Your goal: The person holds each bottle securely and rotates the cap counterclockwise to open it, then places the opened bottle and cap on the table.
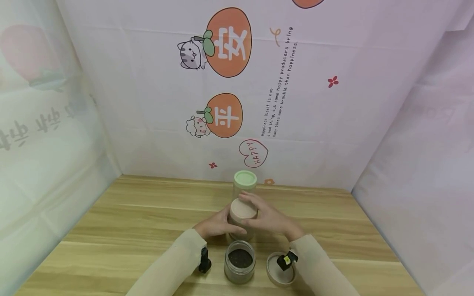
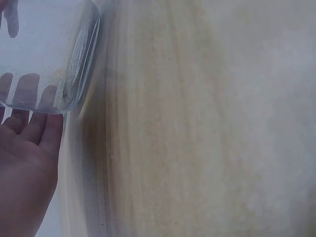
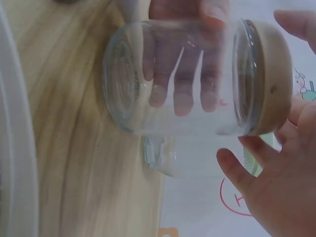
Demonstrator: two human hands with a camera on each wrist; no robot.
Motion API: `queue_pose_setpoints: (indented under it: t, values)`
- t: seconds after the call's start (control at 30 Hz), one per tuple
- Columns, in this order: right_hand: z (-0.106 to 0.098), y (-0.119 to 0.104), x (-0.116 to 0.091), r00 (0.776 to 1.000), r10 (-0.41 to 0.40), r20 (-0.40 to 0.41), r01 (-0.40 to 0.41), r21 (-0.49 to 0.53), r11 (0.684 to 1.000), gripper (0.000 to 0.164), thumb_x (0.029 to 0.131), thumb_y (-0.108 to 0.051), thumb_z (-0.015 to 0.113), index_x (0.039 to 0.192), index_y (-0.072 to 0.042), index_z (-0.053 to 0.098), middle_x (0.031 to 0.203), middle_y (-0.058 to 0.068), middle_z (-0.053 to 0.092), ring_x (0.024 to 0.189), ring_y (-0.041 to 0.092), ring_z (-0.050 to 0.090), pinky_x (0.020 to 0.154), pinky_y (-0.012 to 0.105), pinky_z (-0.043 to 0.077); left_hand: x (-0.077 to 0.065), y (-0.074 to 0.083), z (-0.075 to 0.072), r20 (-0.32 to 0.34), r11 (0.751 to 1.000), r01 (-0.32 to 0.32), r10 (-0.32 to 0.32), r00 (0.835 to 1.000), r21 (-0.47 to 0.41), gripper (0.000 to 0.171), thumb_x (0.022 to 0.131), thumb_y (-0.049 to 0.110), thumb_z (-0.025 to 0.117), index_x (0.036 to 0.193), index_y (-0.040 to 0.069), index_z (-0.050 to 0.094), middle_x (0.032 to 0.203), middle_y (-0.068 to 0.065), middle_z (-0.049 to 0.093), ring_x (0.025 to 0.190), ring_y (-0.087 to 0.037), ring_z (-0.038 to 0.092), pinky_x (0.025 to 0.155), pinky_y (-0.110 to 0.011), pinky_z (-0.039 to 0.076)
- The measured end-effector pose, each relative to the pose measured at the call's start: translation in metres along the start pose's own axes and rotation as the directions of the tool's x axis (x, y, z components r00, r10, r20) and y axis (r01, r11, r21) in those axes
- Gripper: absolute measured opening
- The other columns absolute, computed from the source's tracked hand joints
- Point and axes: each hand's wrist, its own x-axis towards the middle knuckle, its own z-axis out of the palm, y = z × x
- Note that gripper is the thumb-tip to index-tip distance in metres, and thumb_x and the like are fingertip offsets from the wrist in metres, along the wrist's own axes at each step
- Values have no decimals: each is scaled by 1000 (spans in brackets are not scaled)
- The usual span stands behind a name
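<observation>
A clear glass jar with a beige lid (image 1: 243,208) stands upright between my hands. My left hand (image 1: 221,223) grips its glass side, several fingers showing through the wall in the right wrist view. In the left wrist view, the lower part of the glass jar (image 2: 44,54) shows with the left fingers behind it. My right hand (image 1: 272,216) is at the lid, fingers spread around its rim. In the right wrist view, the right thumb stands a little off the beige lid (image 3: 274,79), while other fingertips lie right at its edge.
Nearer me stands a lidless glass jar (image 1: 240,274) with dark contents. A loose round lid (image 1: 275,279) lies beside it, under my right wrist. Just behind the gripped jar is another jar with a green lid (image 1: 245,178). The wooden tabletop (image 1: 148,205) meets printed cloth walls.
</observation>
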Motion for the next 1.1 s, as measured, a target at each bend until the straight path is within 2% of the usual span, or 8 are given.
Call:
queue_pose_setpoints:
  t: [0.17,0.23,0.37,0.5,0.77,0.9,1.1]
  values:
    - [7,-6,0,998,15,-61,-19,-53,998,85,86,-42,80,153,-7,40,162,13,26,143,33,32,109,54,37,1,1,-1,28,1000,-13,14,1000,-24,96,88,24,80,159,26,16,150,2,40,136,-18,41,113,-42,33]
    - [10,-9,1,995,19,-97,-30,-111,993,87,85,-45,80,153,-8,40,160,13,30,141,33,35,107,54,39,1,1,-1,39,999,-15,17,999,-35,95,88,25,80,159,26,16,149,1,41,134,-18,43,112,-41,35]
    - [16,-15,3,985,17,-171,-61,-256,965,90,84,-53,78,153,-11,40,157,12,36,137,35,40,100,53,46,0,2,-1,48,998,-20,22,999,-55,94,88,26,80,158,23,18,148,-1,42,132,-18,45,110,-39,37]
    - [20,-20,4,974,10,-226,-88,-340,936,92,82,-57,77,153,-11,41,153,15,40,134,37,43,94,52,49,-1,2,-1,49,997,-36,39,998,-61,93,88,25,80,158,21,18,146,-3,44,131,-19,46,109,-39,39]
    - [27,-30,3,960,37,-279,-158,-423,892,92,81,-60,76,152,-13,41,146,18,47,129,40,46,95,55,47,1,1,0,56,995,-71,75,996,-63,92,89,22,80,158,23,20,142,-4,48,127,-20,50,106,-37,42]
    - [29,-32,4,953,36,-301,-177,-457,872,94,81,-62,76,152,-10,42,142,19,50,127,40,47,100,57,43,1,-1,0,54,995,-81,84,995,-64,89,89,19,79,157,23,20,144,-3,47,128,-19,50,107,-37,41]
    - [31,-31,4,943,27,-332,-196,-486,851,95,78,-62,77,150,-9,44,134,20,53,120,36,50,100,57,41,1,0,1,59,994,-88,91,994,-64,87,90,18,78,157,20,21,144,-3,46,129,-19,48,108,-37,41]
